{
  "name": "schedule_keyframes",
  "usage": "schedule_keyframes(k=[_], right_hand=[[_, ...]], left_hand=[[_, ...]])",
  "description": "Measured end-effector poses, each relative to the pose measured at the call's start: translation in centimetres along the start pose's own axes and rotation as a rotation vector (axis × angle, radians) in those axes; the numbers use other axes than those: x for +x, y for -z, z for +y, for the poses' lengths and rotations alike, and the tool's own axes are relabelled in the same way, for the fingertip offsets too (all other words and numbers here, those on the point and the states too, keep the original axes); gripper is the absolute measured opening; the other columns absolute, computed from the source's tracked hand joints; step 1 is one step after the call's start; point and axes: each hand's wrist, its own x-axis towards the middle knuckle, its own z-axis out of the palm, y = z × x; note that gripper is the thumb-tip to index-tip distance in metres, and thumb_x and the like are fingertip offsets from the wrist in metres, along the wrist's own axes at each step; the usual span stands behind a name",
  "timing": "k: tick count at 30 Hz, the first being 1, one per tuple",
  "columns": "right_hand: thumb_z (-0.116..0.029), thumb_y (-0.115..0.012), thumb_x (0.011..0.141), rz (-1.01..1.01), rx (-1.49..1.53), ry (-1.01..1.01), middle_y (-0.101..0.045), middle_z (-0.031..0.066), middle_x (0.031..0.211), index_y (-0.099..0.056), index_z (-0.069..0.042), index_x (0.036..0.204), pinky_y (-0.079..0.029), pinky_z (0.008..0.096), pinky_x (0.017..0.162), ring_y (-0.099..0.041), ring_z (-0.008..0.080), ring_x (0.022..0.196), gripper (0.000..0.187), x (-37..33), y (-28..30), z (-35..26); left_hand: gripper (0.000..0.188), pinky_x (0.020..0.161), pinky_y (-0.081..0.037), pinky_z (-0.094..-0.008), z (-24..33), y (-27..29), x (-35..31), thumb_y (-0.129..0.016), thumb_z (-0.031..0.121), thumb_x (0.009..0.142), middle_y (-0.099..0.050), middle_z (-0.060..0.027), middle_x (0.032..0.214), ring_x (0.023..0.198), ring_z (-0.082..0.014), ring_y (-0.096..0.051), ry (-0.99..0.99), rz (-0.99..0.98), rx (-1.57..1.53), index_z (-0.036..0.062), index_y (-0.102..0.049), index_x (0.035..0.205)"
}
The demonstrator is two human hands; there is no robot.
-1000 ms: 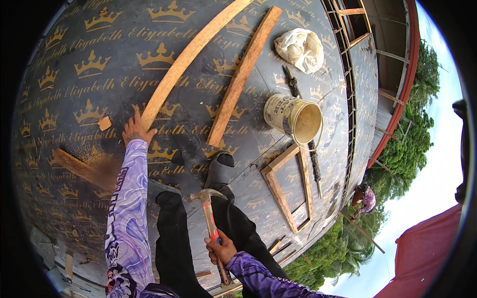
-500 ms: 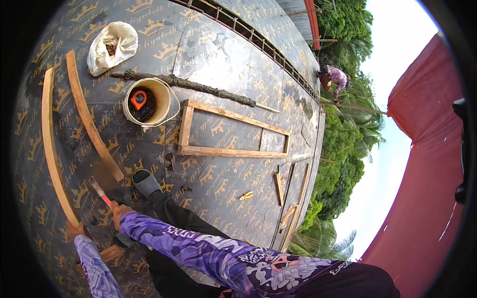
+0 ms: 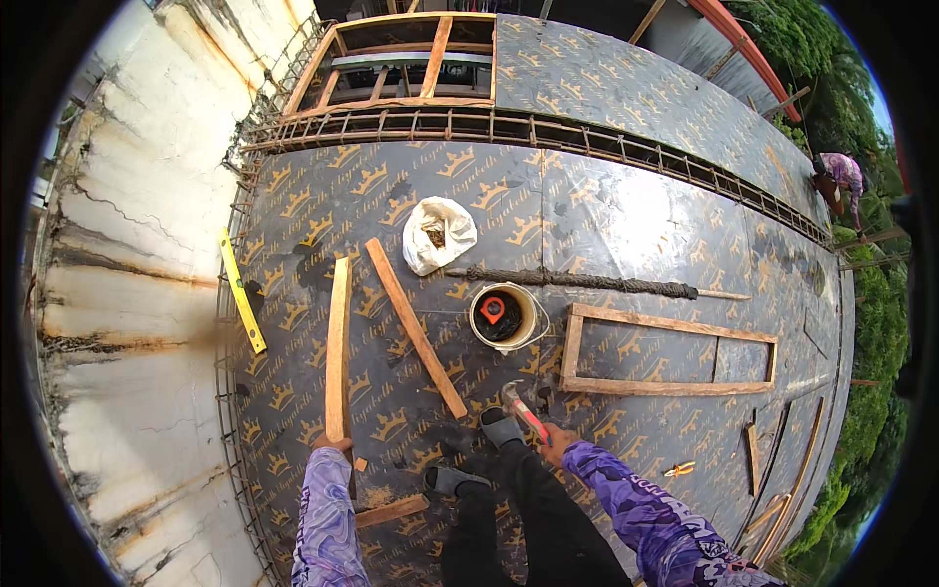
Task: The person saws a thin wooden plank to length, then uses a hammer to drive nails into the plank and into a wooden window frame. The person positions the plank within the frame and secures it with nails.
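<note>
My left hand (image 3: 332, 446) is closed around the near end of a long wooden plank (image 3: 338, 352), which stretches away from me over the dark printed panels (image 3: 411, 338). In my right hand (image 3: 558, 445) is a claw hammer (image 3: 529, 415) with a red handle, its head pointing up and left near my grey slipper (image 3: 501, 428). Between the hands, farther off, a second wooden strip (image 3: 417, 328) lies slanted. Close to my left hand rests a small wood scrap (image 3: 361, 465), and below it a short wood piece (image 3: 392, 511).
A bucket (image 3: 533, 331) holds a red-orange tape measure (image 3: 492, 310). Beyond sits a white sack (image 3: 419, 252); a long wrapped rod (image 3: 587, 281) and wooden frame (image 3: 675, 387) lie right. Pliers (image 3: 679, 470), a yellow level (image 3: 242, 292), a rebar trench (image 3: 587, 139) and a distant person (image 3: 843, 176) also show.
The view has swung left, bringing the stained wall, yellow level and open timber framing into sight. Both hands keep their holds on the plank and the hammer.
</note>
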Motion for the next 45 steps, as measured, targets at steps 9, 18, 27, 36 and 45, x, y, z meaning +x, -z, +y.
schedule_keyframes(k=[9, 18, 27, 36, 45], right_hand=[[-0.028, -0.073, 0.076, -0.048, 0.329, -0.806, -0.065, 0.0217, 0.114, -0.054, -0.003, 0.128, -0.048, 0.0416, 0.095, -0.063, 0.0356, 0.107, 0.060, -13.1, -5.7, 30.3], [-0.029, -0.075, 0.075, -0.242, 0.508, -0.696, -0.067, 0.0192, 0.109, -0.056, -0.003, 0.127, -0.050, 0.0410, 0.091, -0.065, 0.0325, 0.101, 0.061, -14.9, -8.7, 31.5], [-0.027, -0.077, 0.075, -0.191, 0.492, -0.456, -0.069, 0.0165, 0.100, -0.056, -0.003, 0.127, -0.052, 0.0415, 0.083, -0.066, 0.0293, 0.090, 0.062, -7.4, -7.6, 26.2], [-0.008, -0.072, 0.082, 0.053, 1.008, -0.521, -0.056, 0.0120, 0.062, -0.051, -0.005, 0.124, -0.045, 0.0399, 0.039, -0.054, 0.0233, 0.043, 0.047, -4.0, 2.4, 7.0], [-0.012, -0.075, 0.081, -0.050, 0.694, -0.716, -0.057, 0.0103, 0.062, -0.054, -0.003, 0.119, -0.046, 0.0379, 0.040, -0.055, 0.0215, 0.047, 0.045, -8.5, 12.7, -9.4]], left_hand=[[0.082, 0.095, -0.050, -0.0390, 12.3, 5.8, -5.6, -0.083, 0.042, 0.055, -0.063, -0.0179, 0.123, 0.113, -0.0311, -0.061, 0.187, 0.012, 0.153, 0.0057, -0.060, 0.124], [0.086, 0.103, -0.044, -0.0442, 15.7, 12.5, -5.9, -0.085, 0.039, 0.063, -0.055, -0.0189, 0.133, 0.122, -0.0358, -0.055, 0.169, 0.169, 0.439, 0.0065, -0.048, 0.133], [0.091, 0.105, -0.041, -0.0439, 18.1, 20.3, -5.9, -0.083, 0.046, 0.065, -0.054, -0.0195, 0.135, 0.123, -0.0360, -0.053, 0.098, 0.048, 0.590, 0.0066, -0.045, 0.138], [0.099, 0.108, -0.036, -0.0413, 2.0, 28.3, 5.3, -0.076, 0.064, 0.067, -0.055, -0.0200, 0.135, 0.124, -0.0348, -0.053, 0.188, -0.175, -0.139, 0.0034, -0.046, 0.140], [0.099, 0.105, -0.040, -0.0412, 0.0, 29.0, 10.9, -0.075, 0.069, 0.066, -0.058, -0.0196, 0.132, 0.121, -0.0332, -0.056, 0.316, -0.555, -0.501, 0.0022, -0.053, 0.135]])
